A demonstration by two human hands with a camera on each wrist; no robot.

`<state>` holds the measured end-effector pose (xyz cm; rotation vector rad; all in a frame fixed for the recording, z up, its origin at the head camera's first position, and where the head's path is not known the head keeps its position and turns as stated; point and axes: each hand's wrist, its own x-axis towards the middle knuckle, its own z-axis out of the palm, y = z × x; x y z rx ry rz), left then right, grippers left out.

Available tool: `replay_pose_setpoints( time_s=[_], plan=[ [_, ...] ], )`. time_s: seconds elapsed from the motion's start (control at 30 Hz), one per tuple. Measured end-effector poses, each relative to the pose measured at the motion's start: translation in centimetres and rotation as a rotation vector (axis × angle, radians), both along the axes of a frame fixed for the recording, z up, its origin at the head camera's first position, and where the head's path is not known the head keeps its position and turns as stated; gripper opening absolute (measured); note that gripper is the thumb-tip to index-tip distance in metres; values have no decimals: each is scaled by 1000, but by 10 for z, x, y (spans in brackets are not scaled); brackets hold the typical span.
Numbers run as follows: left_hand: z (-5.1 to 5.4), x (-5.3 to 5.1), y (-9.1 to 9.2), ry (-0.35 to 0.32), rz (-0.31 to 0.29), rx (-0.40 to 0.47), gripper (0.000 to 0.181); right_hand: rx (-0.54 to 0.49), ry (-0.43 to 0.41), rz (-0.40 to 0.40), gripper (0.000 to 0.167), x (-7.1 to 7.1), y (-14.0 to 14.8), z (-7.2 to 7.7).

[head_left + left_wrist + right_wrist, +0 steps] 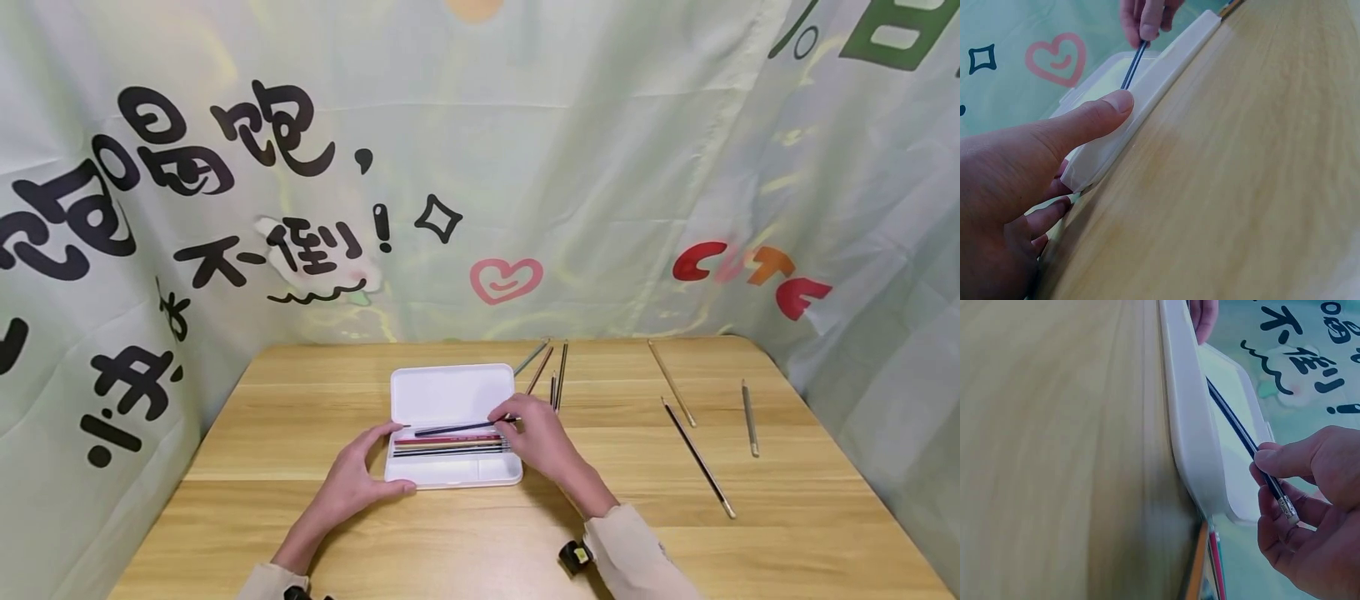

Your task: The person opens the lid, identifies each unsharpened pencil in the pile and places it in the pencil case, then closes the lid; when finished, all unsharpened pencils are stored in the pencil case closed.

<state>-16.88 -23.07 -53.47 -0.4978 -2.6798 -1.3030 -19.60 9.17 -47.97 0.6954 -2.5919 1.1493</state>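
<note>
A white pencil case (452, 396) lies with its lid raised at the back, several pencils (450, 447) side by side in its tray. My left hand (356, 477) holds the case's left end, thumb at the front side and fingers toward the back. Between thumb and fingers my right hand (542, 437) pinches a dark striped pencil (1235, 419) near its white eraser end. That pencil slants over the back part of the tray, its other end pointing left. Whether it touches the tray, I cannot tell.
Several loose pencils (562, 375) lie behind the case's right side. Farther right are a dark pencil (699, 458), a light wooden one (671, 383) and a grey one (750, 419). A printed curtain (600, 208) hangs around the wooden table (480, 550).
</note>
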Motion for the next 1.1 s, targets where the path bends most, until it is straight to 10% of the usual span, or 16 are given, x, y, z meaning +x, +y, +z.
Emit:
replay_pose_setpoints(
  time_s=[1.1],
  plan=[
    [3,2,1,-28,17,-10,96,-56,-17,-41,17,-4,-4,2]
  ],
)
